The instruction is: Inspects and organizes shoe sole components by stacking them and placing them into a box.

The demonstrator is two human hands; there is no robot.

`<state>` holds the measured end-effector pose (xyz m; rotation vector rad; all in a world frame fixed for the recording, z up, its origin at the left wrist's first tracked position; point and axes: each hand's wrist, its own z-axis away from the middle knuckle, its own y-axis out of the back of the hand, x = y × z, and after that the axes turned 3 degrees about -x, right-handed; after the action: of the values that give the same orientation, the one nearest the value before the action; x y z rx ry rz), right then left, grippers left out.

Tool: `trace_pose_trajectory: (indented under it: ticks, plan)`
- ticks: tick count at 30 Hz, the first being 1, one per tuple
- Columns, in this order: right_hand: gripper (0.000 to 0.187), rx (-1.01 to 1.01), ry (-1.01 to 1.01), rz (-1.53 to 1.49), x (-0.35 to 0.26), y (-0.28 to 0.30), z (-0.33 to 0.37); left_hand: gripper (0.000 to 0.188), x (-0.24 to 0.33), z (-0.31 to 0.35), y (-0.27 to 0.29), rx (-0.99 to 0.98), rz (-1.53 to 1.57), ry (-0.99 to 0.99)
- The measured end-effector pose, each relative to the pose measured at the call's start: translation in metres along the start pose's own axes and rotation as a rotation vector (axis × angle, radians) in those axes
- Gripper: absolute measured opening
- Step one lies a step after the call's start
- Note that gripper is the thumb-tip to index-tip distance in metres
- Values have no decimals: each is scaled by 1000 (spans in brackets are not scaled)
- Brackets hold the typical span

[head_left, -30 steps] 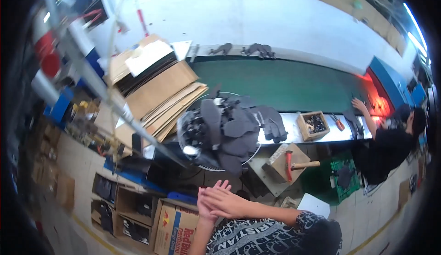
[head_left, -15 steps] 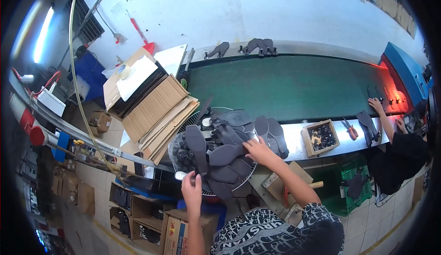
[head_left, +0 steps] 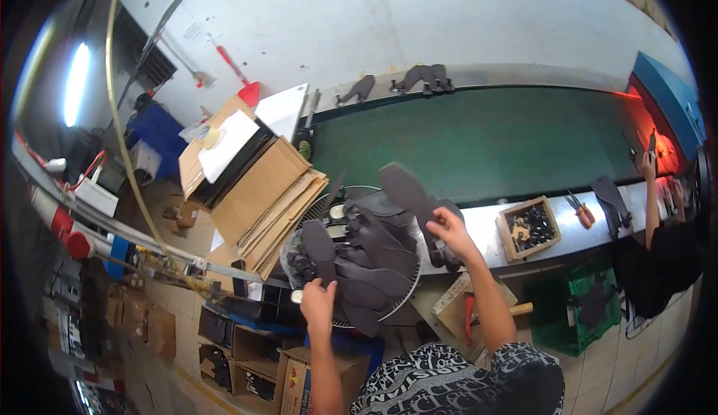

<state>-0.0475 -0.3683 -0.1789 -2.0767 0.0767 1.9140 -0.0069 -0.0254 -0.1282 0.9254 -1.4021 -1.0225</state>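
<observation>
Accordingly, from the left: flattened corrugated cardboard point(head_left: 258, 199) lies stacked beside the basket. The left hand point(head_left: 319, 303) has its fingertips at the lower end of a rounded grey sole point(head_left: 320, 247); whether they grip it cannot be told. Similar matte, smooth-faced soles overlap in the round wire-rimmed basket point(head_left: 406, 300). The right hand point(head_left: 449, 232) grasps the raised sole point(head_left: 402, 187) by its lower end, above the basket's right side, its broad end angled up-left. It is judged light, fairly stiff, not fragile, best held at the narrower end. Further right, a wooden box point(head_left: 509, 241) contains small black pieces.
</observation>
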Motion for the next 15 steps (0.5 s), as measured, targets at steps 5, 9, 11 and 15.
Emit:
trace_pose_trajectory:
  ticks: [5, 9, 11, 15]
  plan:
    - [27, 276, -14, -568, -3, 78, 31, 18, 46, 12, 26, 255, 30, -25]
    - [22, 350, 0, -476, -15, 94, 77, 19, 128, 25, -9, -203, 575, -423]
    - [31, 330, 26, -551, -14, 84, 95, 21, 147, 18, -70, -203, 496, -699]
    - [24, 397, -59, -468, 7, 71, 118, 15, 170, 3, -155, -242, 187, -757]
